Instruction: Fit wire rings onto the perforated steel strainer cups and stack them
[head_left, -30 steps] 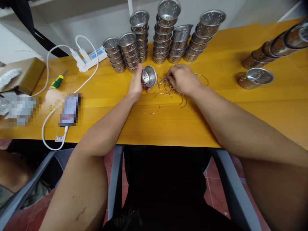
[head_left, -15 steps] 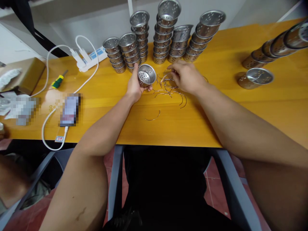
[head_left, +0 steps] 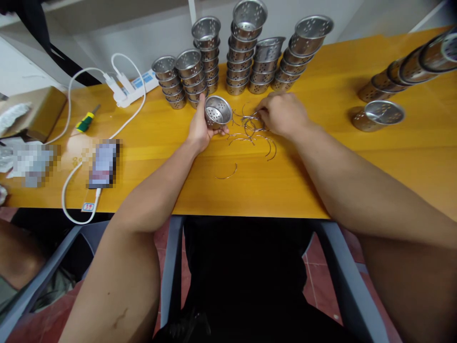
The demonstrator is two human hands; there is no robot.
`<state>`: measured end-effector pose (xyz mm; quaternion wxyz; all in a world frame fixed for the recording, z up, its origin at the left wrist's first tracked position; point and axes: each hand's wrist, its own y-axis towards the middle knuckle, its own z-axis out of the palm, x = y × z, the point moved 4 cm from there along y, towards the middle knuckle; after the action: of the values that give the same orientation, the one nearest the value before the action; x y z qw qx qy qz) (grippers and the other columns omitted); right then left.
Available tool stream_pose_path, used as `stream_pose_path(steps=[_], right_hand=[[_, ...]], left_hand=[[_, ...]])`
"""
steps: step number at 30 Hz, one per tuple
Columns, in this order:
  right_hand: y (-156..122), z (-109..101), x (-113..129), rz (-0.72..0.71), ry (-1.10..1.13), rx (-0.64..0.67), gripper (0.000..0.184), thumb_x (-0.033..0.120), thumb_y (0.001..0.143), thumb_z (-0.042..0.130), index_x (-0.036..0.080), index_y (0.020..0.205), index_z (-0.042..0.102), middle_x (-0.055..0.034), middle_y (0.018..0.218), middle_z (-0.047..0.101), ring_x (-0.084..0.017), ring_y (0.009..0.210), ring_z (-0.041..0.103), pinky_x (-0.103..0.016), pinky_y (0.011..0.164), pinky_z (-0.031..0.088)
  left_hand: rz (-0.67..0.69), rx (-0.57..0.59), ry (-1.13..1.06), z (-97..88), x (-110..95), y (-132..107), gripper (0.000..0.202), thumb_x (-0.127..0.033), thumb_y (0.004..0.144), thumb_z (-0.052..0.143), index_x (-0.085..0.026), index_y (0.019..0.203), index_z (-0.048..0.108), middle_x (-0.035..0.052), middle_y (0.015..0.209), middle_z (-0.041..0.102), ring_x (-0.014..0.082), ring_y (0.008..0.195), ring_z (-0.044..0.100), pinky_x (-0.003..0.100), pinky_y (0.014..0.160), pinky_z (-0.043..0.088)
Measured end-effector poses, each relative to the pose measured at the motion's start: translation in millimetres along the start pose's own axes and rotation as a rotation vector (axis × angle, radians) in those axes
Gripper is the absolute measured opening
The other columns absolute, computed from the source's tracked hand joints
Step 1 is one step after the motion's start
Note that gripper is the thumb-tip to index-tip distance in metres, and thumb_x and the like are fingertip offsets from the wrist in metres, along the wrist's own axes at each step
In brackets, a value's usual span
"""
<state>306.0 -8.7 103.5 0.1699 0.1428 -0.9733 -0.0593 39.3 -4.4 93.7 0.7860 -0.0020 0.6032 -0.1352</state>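
My left hand [head_left: 200,127] grips a small perforated metal cup [head_left: 217,111], its mouth tilted up toward me. Just to its right lies a tangle of curved wire handles [head_left: 250,129] on the yellow table [head_left: 321,162]. My right hand [head_left: 282,114] rests at the pile's right side, its fingers pinched on one of the wires. A single loose wire [head_left: 227,172] lies nearer to me.
Stacks of the same metal cups [head_left: 246,52] stand along the back edge. More cups lie on their sides at the far right [head_left: 396,76]. To the left are a white power strip [head_left: 130,85], a screwdriver [head_left: 85,121], a phone [head_left: 103,163] on a cable and a cardboard box [head_left: 35,112].
My left hand turned the cup from lying sideways to mouth-up. My right hand shifted right and closed its fingers on wires at the pile's edge.
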Motion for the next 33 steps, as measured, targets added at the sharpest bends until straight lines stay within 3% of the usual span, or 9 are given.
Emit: stream_pose_path(steps=[3,9,15,18,21,23,27,30,33], right_hand=[[0,-2,-1,0.061,-0.056,-0.021,0.050,0.050,0.139,0.059,0.013,0.139,0.092,-0.0292,0.159,0.083,-0.053,0.161,0.072,-0.070,0.145,0.051],[-3,-5,-1,-0.030,0.045,-0.069,0.049,0.067,0.134,0.061,0.031,0.134,0.093,-0.0213,0.156,0.082,-0.053,0.164,0.061,-0.076,0.150,0.048],[1,-4,0,-0.007,-0.043,-0.068,0.031,0.045,0.133,0.071,0.020,0.130,0.090,-0.0255,0.163,0.079,-0.050,0.163,0.067,-0.069,0.147,0.052],[2,-6,3,-0.022,-0.001,-0.107,0.020,0.037,0.130,0.072,0.024,0.122,0.086,-0.0231,0.159,0.082,-0.047,0.158,0.071,-0.065,0.140,0.059],[0,-6,5,-0.034,0.112,-0.156,0.008,0.026,0.122,0.075,0.026,0.115,0.080,-0.0215,0.148,0.087,-0.043,0.144,0.080,-0.061,0.130,0.063],[-1,-4,4,-0.016,0.209,-0.175,0.007,0.031,0.120,0.078,0.029,0.113,0.077,-0.0186,0.138,0.090,-0.040,0.130,0.083,-0.060,0.122,0.065],[0,2,-6,0.063,0.417,-0.286,0.025,0.059,0.123,0.080,0.036,0.115,0.074,-0.0120,0.121,0.091,-0.038,0.109,0.081,-0.059,0.103,0.066],[1,5,-11,0.097,0.504,-0.384,0.034,0.068,0.125,0.075,0.035,0.119,0.069,-0.0107,0.106,0.087,-0.034,0.094,0.079,-0.054,0.094,0.064],[0,7,-9,0.129,0.578,-0.392,0.043,0.079,0.129,0.065,0.036,0.131,0.066,-0.0072,0.101,0.087,-0.032,0.091,0.081,-0.051,0.091,0.064]], left_hand=[[0.007,0.022,0.018,-2.0,3,4,0.095,-0.108,0.115,0.043,-0.023,0.104,0.083,0.0119,0.089,0.092,0.0202,0.069,0.080,0.034,0.068,0.067],[0.031,0.051,0.026,-3.0,4,6,0.102,-0.113,0.113,0.040,-0.021,0.100,0.084,0.0125,0.090,0.093,0.0189,0.069,0.081,0.033,0.068,0.068],[0.049,0.057,0.053,-5.4,4,7,0.097,-0.114,0.109,0.053,-0.023,0.108,0.087,0.0124,0.099,0.095,0.0223,0.081,0.087,0.036,0.076,0.073],[0.064,0.054,0.065,-6.6,6,9,0.091,-0.114,0.105,0.063,-0.025,0.111,0.083,0.0119,0.104,0.094,0.0258,0.091,0.092,0.039,0.082,0.076],[0.146,0.065,0.092,-8.5,11,10,0.089,-0.111,0.098,0.079,-0.028,0.128,0.076,0.0096,0.116,0.094,0.0300,0.114,0.097,0.042,0.097,0.079],[0.231,0.133,0.104,-9.4,14,10,0.092,-0.104,0.089,0.097,-0.030,0.136,0.071,0.0081,0.130,0.091,0.0320,0.132,0.095,0.049,0.114,0.079],[0.358,0.277,0.178,-13.8,24,20,0.121,-0.085,0.057,0.126,-0.029,0.148,0.070,0.0081,0.143,0.086,0.0373,0.148,0.089,0.066,0.137,0.069],[0.427,0.342,0.280,-19.9,32,37,0.127,-0.084,0.057,0.127,-0.029,0.157,0.071,0.0086,0.146,0.084,0.0417,0.157,0.084,0.075,0.145,0.061],[0.515,0.383,0.366,-26.9,39,53,0.128,-0.086,0.057,0.126,-0.028,0.157,0.071,0.0102,0.153,0.080,0.0444,0.166,0.077,0.076,0.151,0.054]])
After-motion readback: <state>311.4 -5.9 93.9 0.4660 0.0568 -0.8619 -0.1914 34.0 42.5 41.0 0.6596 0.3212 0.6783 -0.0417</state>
